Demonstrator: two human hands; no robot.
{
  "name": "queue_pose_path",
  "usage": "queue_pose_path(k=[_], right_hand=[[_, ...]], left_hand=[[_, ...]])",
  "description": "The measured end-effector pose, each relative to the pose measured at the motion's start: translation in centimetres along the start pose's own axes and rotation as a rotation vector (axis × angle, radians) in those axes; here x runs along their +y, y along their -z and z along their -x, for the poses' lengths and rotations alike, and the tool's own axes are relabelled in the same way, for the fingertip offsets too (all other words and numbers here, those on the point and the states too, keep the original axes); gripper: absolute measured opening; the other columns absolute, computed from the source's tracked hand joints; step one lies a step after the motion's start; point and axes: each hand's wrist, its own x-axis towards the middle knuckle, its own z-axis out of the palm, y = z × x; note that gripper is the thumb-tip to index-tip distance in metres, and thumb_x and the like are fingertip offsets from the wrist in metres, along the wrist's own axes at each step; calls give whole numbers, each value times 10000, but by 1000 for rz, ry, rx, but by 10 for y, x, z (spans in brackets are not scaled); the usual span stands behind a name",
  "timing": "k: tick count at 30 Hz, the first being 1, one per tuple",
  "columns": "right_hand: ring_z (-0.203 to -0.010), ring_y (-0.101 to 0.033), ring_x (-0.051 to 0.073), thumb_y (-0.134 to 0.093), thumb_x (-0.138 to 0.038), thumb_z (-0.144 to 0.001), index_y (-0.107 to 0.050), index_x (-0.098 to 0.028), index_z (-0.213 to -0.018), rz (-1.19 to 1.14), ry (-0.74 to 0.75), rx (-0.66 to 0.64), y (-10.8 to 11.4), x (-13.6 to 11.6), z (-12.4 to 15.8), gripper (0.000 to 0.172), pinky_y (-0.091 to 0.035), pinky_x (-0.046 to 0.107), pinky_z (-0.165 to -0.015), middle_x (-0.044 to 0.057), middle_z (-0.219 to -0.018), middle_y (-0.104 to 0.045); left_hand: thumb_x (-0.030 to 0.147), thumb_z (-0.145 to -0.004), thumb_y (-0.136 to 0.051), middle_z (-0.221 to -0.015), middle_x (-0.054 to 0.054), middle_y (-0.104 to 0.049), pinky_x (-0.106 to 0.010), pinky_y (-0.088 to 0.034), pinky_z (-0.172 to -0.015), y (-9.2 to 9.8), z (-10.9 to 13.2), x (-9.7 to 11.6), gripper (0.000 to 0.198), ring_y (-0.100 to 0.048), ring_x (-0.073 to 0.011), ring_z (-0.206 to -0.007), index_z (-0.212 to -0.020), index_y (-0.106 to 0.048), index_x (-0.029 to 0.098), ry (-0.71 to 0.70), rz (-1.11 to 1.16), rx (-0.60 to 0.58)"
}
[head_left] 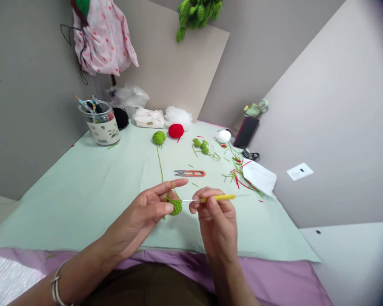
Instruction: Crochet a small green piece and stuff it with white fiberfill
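Item: green crocheted piece [176, 207], lower centre of the frame; the left hand [143, 211] pinches it between thumb and fingers, we judge to steady it. Strand: green yarn [160, 161], passing over the outstretched left index finger, seemingly for tension, and up to the green ball [158, 137]. Tool: yellow-handled hook [221, 197], gripped in the right hand [218, 216], its metal shaft meeting the piece's right edge. Snips [191, 173]: just above the hands, within easy reach, we judge. Desk [105, 182]: we note elbow room toward its slanting left edge; at right, yarn scraps [237, 182] and white paper [260, 176] narrow it; forearms cross the near edge.
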Motion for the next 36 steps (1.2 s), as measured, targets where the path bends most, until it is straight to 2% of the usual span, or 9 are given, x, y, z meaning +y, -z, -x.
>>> queue_pose_path(k=[6, 10, 14, 17, 20, 22, 24, 29, 36], right_hand=[[-687, -655, 99, -790, -334, -953, -844, -250, -925, -40, -19, 3, -9, 6, 2, 104, -555, 227, -658, 9, -827, -711], [-674, -645, 105, -788, -338, -951, -845, -249, -918, 18, 32, 28, -5, 2, 0, 110, -562, 236, -660, 12, -807, -717], [-654, -635, 126, -806, -342, -925, -846, -236, -889, 32, -7, 47, 2, -1, -2, 119, -543, 247, -596, 23, -782, -696], [-653, -629, 128, -778, -357, -948, -836, -245, -892, 29, -34, 0, 4, 5, 0, 137, -544, 262, -607, 20, -803, -692], [-811, -684, 172, -734, -338, -987, -835, -270, -941, 164, 50, -79, 4, 13, 4, 129, -580, 316, -749, 35, -880, -735], [-910, -695, 187, -712, -299, -1005, -837, -286, -983, 261, 123, -77, 3, 16, 5, 128, -576, 327, -815, 39, -931, -763], [-861, -682, 168, -707, -286, -1011, -836, -290, -997, 265, 135, -43, 2, 16, 4, 130, -564, 307, -788, 30, -921, -769], [-691, -651, 141, -760, -370, -966, -804, -238, -915, 101, 25, 4, -4, 7, -4, 148, -565, 292, -683, 25, -857, -757], [-644, -704, 142, -650, -380, -1041, -729, -211, -933, 124, -7, -52, -2, -1, -3, 215, -603, 308, -667, 25, -855, -760]], left_hand=[[289, -808, -841, -925, 0, -639, -346, -359, -995, -1, 0, -8, 534, -520, -188, -935, -1338, -780, 286, 6, 7, -11], [278, -775, -830, -886, -17, -636, -331, -387, -930, 0, -1, -6, 582, -498, -175, -867, -1351, -774, 220, 32, 83, -30], [295, -781, -809, -847, -16, -612, -317, -416, -885, -1, 0, -2, 463, -497, -170, -833, -1231, -833, 189, 17, 115, -23], [310, -812, -813, -883, -4, -623, -320, -432, -904, -2, 2, -4, 432, -530, -177, -862, -1240, -828, 251, -26, -21, 38], [325, -866, -835, -965, 3, -691, -351, -417, -1048, -3, 4, -10, 437, -610, -219, -1048, -1300, -792, 346, -85, -268, 88], [353, -863, -862, -1059, -6, -744, -394, -363, -1159, -3, 5, -12, 451, -603, -262, -1222, -1307, -785, 370, -122, -390, 121], [388, -846, -881, -1085, -14, -761, -430, -349, -1191, -3, 5, -13, 467, -609, -285, -1247, -1303, -790, 364, -137, -433, 173], [406, -846, -877, -967, -6, -707, -358, -490, -994, -3, 4, -9, 381, -655, -216, -988, -1221, -833, 357, -118, -314, 189], [384, -829, -891, -936, -6, -667, -299, -484, -869, -2, 5, -8, 365, -600, -187, -926, -1191, -844, 363, -141, -309, 200]])
